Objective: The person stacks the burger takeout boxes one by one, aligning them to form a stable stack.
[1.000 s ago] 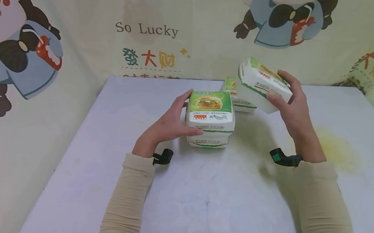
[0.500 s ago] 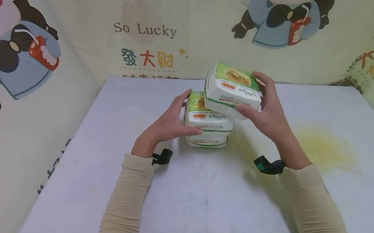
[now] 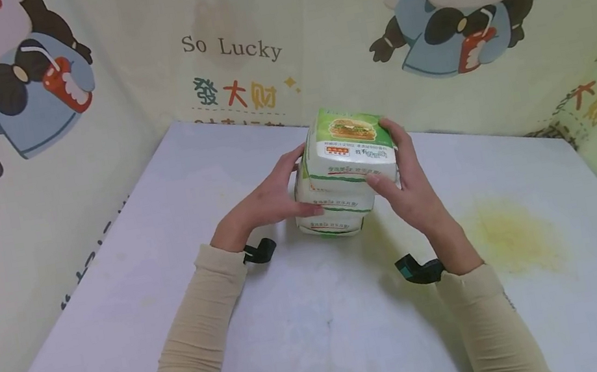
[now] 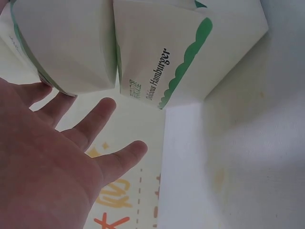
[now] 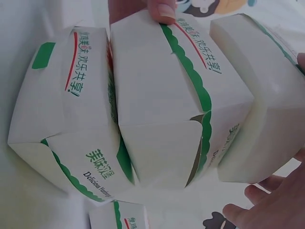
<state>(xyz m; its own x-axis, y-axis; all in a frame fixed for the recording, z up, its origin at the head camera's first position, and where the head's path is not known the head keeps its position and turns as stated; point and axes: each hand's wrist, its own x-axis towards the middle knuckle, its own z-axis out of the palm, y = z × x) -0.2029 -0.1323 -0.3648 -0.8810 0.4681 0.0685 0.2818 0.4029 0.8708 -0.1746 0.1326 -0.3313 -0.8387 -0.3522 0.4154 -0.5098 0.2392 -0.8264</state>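
Observation:
Three white-and-green hamburger boxes are piled up in the head view. The top box (image 3: pixel 351 147) is in my right hand (image 3: pixel 419 198), thumb at its front and fingers along its right side; it sits slightly tilted over the middle box (image 3: pixel 345 203). My left hand (image 3: pixel 263 205) grips the middle box from the left, thumb across its front. Below lies the bottom box (image 3: pixel 335 226) on the table. In the right wrist view the top box (image 5: pixel 267 95) stands apart from the middle box (image 5: pixel 162 86) by a narrow wedge of gap.
Another hamburger box (image 5: pixel 121 217) shows partly in the right wrist view, behind the pile. The white table (image 3: pixel 277 341) bears a yellow stain (image 3: pixel 514 235) on the right. A cartoon-printed cloth (image 3: pixel 322 44) closes off the back and sides.
My right hand has carried its box leftward from beside the pile to above it and turned it more level. The left hand has kept its hold in the same place.

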